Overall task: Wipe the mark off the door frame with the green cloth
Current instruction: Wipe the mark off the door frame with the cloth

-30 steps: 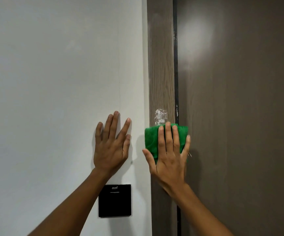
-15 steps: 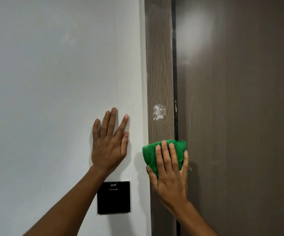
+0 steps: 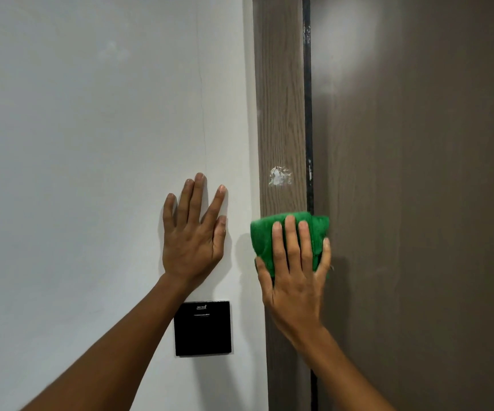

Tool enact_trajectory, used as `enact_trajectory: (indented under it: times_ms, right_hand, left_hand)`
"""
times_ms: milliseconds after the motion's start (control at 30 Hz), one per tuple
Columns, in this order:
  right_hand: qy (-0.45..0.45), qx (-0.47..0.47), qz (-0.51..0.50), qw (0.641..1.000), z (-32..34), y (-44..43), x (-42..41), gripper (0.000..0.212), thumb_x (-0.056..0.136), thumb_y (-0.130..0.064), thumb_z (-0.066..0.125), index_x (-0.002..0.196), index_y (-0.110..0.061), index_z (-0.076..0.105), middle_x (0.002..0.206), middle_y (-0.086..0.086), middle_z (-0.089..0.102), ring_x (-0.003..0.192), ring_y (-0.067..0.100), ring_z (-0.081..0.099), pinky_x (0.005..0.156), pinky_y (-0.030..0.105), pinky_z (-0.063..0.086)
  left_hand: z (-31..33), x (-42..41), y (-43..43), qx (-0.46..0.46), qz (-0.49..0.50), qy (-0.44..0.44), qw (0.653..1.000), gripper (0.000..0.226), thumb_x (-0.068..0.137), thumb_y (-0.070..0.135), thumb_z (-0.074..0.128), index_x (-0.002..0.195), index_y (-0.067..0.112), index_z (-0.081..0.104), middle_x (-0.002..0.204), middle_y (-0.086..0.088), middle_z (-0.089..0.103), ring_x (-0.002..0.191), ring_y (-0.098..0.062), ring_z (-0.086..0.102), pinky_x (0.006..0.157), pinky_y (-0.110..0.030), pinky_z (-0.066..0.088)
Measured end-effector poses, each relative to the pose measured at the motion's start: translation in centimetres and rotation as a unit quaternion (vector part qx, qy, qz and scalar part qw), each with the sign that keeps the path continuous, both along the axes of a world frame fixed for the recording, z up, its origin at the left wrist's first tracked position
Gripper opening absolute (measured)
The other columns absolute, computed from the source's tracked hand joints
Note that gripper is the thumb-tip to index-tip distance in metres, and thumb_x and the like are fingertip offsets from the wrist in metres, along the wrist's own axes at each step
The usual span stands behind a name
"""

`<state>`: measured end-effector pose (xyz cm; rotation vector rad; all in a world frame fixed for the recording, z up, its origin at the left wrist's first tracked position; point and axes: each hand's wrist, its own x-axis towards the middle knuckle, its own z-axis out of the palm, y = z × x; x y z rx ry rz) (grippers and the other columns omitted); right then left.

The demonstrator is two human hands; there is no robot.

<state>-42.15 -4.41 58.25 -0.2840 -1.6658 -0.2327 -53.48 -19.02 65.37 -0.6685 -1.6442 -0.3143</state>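
Observation:
A whitish smeared mark shows on the brown wood-grain door frame, fully uncovered. My right hand presses the folded green cloth flat against the frame a short way below the mark. The fingers lie spread over the cloth, and its top edge is clear of the mark. The cloth also overlaps the dark gap between frame and door. My left hand rests flat on the white wall left of the frame, fingers apart, holding nothing.
The brown door fills the right side, with a glare patch near the top. A black square switch plate is set in the wall below my left hand, close to the frame.
My right hand slid the cloth down the frame from the lower edge of the mark, leaving the mark uncovered. It then held about the same spot below it. My left hand stayed put.

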Motion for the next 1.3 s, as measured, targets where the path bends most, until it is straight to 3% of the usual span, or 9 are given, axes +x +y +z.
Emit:
enact_trajectory:
  times_ms: [133, 400, 567, 700, 900, 1000, 1133, 1300]
  right_hand:
    - [-0.024, 0.029, 0.003, 0.999, -2.0, 0.9, 0.6, 0.062, 0.099, -0.048, 0.032, 0.151, -0.018, 0.018, 0.159, 0.004, 0.019, 0.148, 0.023, 0.016, 0.114, 0.063, 0.018]
    - [0.048, -0.041, 0.003, 0.998, 7.8, 0.4, -0.3, 0.063, 0.099, -0.049, 0.031, 0.152, -0.017, 0.021, 0.161, 0.007, 0.022, 0.149, 0.021, 0.011, 0.119, 0.058, 0.010]
    - [-0.006, 0.095, -0.005, 0.995, 2.5, 1.8, 0.2, 0.061, 0.097, -0.048, 0.043, 0.150, -0.019, 0.032, 0.160, 0.005, 0.023, 0.149, 0.022, 0.018, 0.117, 0.061, 0.016]
    - [-0.019, 0.074, 0.007, 0.997, 0.3, 2.6, 1.2, 0.058, 0.100, -0.047, 0.036, 0.151, -0.021, 0.026, 0.160, 0.003, 0.019, 0.149, 0.021, 0.017, 0.117, 0.060, 0.016]
    - [0.047, -0.042, 0.064, 0.996, 9.0, 2.0, 0.8, 0.063, 0.099, -0.047, 0.033, 0.152, -0.019, 0.015, 0.161, 0.010, 0.018, 0.149, 0.023, 0.009, 0.117, 0.061, 0.015]
    - [0.033, 0.005, 0.041, 0.999, 12.3, 0.8, -0.2, 0.059, 0.100, -0.047, 0.032, 0.152, -0.021, 0.020, 0.161, 0.009, 0.019, 0.149, 0.023, 0.009, 0.118, 0.062, 0.008]
    - [-0.007, 0.109, 0.008, 0.994, 9.9, 1.3, -0.3, 0.058, 0.100, -0.046, 0.036, 0.152, -0.025, 0.022, 0.162, 0.006, 0.019, 0.150, 0.022, 0.012, 0.118, 0.062, 0.009]
    - [-0.048, 0.075, 0.018, 0.996, 1.9, 2.0, 1.1, 0.059, 0.100, -0.046, 0.035, 0.153, -0.027, 0.019, 0.163, 0.003, 0.009, 0.150, 0.022, 0.010, 0.118, 0.061, 0.009]
  left_hand:
    - [0.0, 0.1, 0.0, 0.000, 0.004, 0.002, 1.000, 0.059, 0.100, 0.042, 0.028, 0.155, 0.029, 0.013, 0.166, -0.008, 0.009, 0.153, -0.023, 0.002, 0.124, -0.047, 0.005]
    - [-0.1, -0.4, 0.1, 0.000, -0.002, 0.007, 1.000, 0.059, 0.099, 0.044, 0.025, 0.155, 0.029, 0.012, 0.166, -0.007, 0.008, 0.153, -0.023, 0.003, 0.124, -0.048, 0.005]
    - [-0.1, -0.3, 0.2, 0.001, -0.007, 0.012, 1.000, 0.057, 0.101, 0.042, 0.023, 0.155, 0.028, 0.012, 0.166, -0.008, 0.009, 0.153, -0.024, 0.004, 0.123, -0.049, 0.010]
    - [-0.1, -0.3, 0.1, -0.001, -0.001, 0.010, 1.000, 0.058, 0.100, 0.042, 0.024, 0.155, 0.028, 0.013, 0.166, -0.008, 0.009, 0.153, -0.024, 0.004, 0.124, -0.049, 0.009]
    - [-0.1, -0.2, 0.2, 0.003, -0.001, 0.010, 1.000, 0.058, 0.100, 0.043, 0.024, 0.155, 0.028, 0.015, 0.165, -0.009, 0.010, 0.153, -0.025, 0.005, 0.123, -0.049, 0.009]
    - [-0.2, -0.2, 0.2, -0.001, -0.001, 0.010, 1.000, 0.058, 0.100, 0.042, 0.024, 0.155, 0.027, 0.014, 0.165, -0.009, 0.010, 0.153, -0.025, 0.005, 0.123, -0.050, 0.010]
    - [0.0, 0.1, 0.0, -0.005, 0.005, 0.000, 1.000, 0.058, 0.100, 0.042, 0.026, 0.155, 0.028, 0.014, 0.165, -0.008, 0.010, 0.153, -0.024, 0.005, 0.124, -0.048, 0.009]
    - [0.7, 1.0, -0.2, -0.018, -0.010, -0.032, 0.999, 0.059, 0.098, 0.044, 0.027, 0.154, 0.028, 0.019, 0.165, -0.009, 0.013, 0.153, -0.024, 0.006, 0.123, -0.049, 0.006]
